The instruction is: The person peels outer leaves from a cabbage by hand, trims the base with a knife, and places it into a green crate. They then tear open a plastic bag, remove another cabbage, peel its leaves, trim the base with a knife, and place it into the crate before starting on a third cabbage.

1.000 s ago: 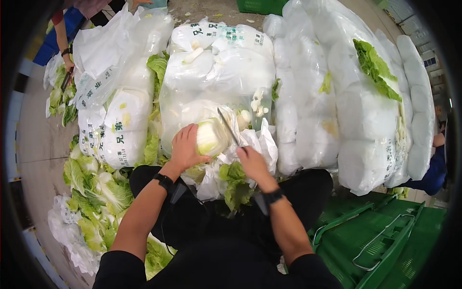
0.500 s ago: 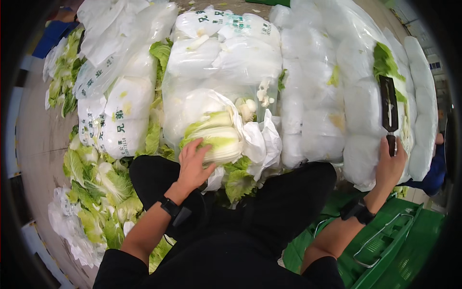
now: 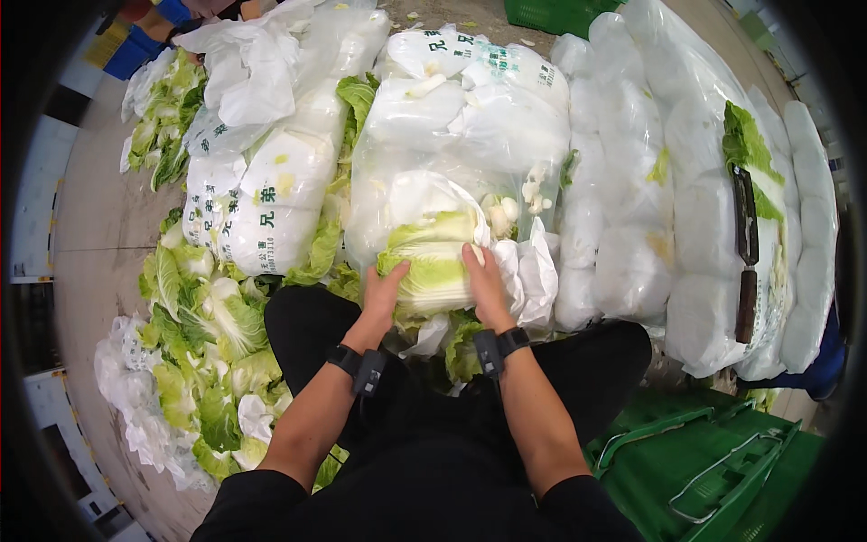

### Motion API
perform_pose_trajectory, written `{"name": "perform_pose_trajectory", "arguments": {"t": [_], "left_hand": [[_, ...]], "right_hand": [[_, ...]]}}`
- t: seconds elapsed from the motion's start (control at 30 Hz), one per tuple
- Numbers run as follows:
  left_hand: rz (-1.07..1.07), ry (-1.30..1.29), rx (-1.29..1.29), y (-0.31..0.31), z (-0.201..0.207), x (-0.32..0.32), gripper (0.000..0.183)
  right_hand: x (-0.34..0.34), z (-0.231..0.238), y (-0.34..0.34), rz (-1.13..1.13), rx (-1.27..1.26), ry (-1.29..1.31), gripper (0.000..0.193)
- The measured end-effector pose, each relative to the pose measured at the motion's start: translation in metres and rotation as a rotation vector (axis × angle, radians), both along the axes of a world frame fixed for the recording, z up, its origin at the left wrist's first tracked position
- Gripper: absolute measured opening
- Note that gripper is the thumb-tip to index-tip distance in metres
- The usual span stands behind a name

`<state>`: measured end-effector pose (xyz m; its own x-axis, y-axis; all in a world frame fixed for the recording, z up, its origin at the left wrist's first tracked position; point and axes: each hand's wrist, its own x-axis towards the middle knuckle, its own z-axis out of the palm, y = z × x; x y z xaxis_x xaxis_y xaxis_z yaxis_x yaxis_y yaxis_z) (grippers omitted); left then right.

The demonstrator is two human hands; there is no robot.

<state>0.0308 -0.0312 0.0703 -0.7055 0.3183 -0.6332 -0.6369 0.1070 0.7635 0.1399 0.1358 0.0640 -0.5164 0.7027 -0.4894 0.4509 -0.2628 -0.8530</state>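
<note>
- From my head view, the cabbage (image 3: 432,266) lies straight ahead, just beyond my lap, at the near end of the clear bag (image 3: 510,117)
- Its long axis seems to run crosswise, from one palm to the other; whether it is cut through, I cannot tell
- My left hand (image 3: 384,294) is curved against its left end and my right hand (image 3: 485,280) against its right, so neither is clearly nearer, and both are narrow around it
- One knife (image 3: 746,257) lies well apart on my right, handle toward me, blade over a loose leaf (image 3: 751,149), with my right hand the nearer
- Counted: two hands, one cabbage held, one knife, two wristbands (image 3: 343,358), one on each arm
- Green crates (image 3: 722,461) show low on my right, and one far crate (image 3: 560,14) ahead; the stack's count is unclear
- The leaf pile (image 3: 217,330) on my left holds too many to count
</note>
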Motion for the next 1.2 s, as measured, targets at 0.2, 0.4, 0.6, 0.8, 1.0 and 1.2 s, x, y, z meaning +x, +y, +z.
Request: {"name": "perform_pose_trajectory", "arguments": {"t": [0.2,0.4,0.6,0.8,1.0,1.2], "left_hand": [[-0.381,0.638,-0.268,0.001,0.126,0.009,0.075],[-0.003,0.899,0.337,-0.026,0.192,0.019,0.083],[0.214,0.086,0.731,-0.012,0.104,-0.013,0.084],[-0.066,0.004,0.828,-0.009,0.123,-0.006,0.093],[0.059,-0.151,0.779,-0.004,0.051,0.006,0.075],[-0.059,-0.386,0.847,0.005,0.043,0.017,0.064]], "right_hand": [[0.02,0.049,0.001,-0.165,-0.469,0.415,0.056],[0.04,0.152,-0.034,-0.338,-0.868,0.889,0.05],[0.058,0.145,-0.036,0.257,-0.162,0.436,0.084],[0.028,0.167,-0.029,0.424,0.39,0.33,0.099],[0.029,0.176,-0.039,0.281,-0.015,0.533,0.096],[0.033,0.177,-0.043,0.397,0.494,0.157,0.081]]}}
